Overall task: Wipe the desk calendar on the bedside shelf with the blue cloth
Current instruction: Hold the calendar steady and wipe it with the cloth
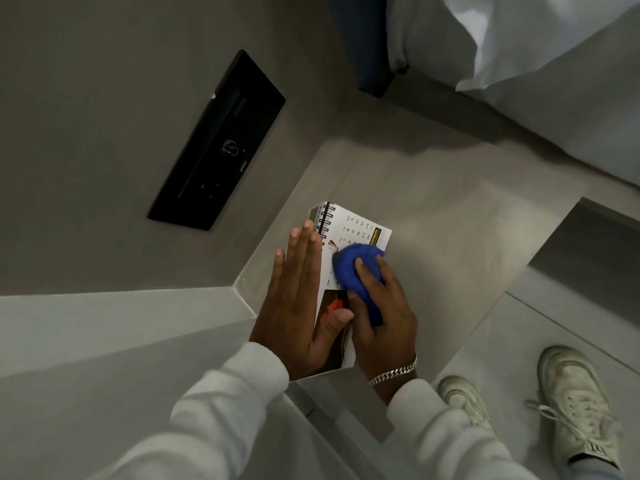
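The desk calendar (360, 226) stands on the grey bedside shelf (450, 216); it is white, spiral-bound at its top, with date numbers and a photo on its page. My left hand (298, 296) holds it from the left, fingers flat along its back side and thumb on the front page. My right hand (381, 313) presses a bunched blue cloth (353, 265) onto the middle of the page. The cloth and both hands hide much of the calendar's face.
A black control panel (218, 140) is set in the wall to the left of the shelf. White bedding (554, 57) hangs at the upper right. My white sneakers (571, 403) stand on the floor below the shelf's right edge.
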The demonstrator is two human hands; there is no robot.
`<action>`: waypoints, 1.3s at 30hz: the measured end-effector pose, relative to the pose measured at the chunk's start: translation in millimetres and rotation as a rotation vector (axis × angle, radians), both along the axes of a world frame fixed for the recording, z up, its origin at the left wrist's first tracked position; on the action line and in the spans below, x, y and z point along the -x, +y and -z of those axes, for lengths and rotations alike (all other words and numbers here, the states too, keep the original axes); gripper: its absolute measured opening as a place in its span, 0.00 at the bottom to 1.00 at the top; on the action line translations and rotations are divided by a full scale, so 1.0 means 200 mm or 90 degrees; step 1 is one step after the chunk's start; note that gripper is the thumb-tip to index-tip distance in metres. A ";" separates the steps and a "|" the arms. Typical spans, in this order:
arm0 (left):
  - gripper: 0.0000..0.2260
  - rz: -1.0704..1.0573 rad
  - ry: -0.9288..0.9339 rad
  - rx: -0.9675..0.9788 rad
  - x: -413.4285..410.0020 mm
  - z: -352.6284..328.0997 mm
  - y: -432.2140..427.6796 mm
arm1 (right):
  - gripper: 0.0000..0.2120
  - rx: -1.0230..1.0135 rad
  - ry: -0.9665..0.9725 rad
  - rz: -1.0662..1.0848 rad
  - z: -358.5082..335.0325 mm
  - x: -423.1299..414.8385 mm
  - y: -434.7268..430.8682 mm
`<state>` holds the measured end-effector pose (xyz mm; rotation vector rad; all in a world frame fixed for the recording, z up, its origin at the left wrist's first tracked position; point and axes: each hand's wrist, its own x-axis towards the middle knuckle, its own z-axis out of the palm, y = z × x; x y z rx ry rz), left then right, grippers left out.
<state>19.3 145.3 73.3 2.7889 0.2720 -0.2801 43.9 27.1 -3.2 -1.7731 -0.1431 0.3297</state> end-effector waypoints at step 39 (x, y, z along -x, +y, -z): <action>0.34 0.022 -0.002 -0.013 0.00 -0.01 0.00 | 0.25 0.009 0.010 -0.007 -0.09 -0.08 0.09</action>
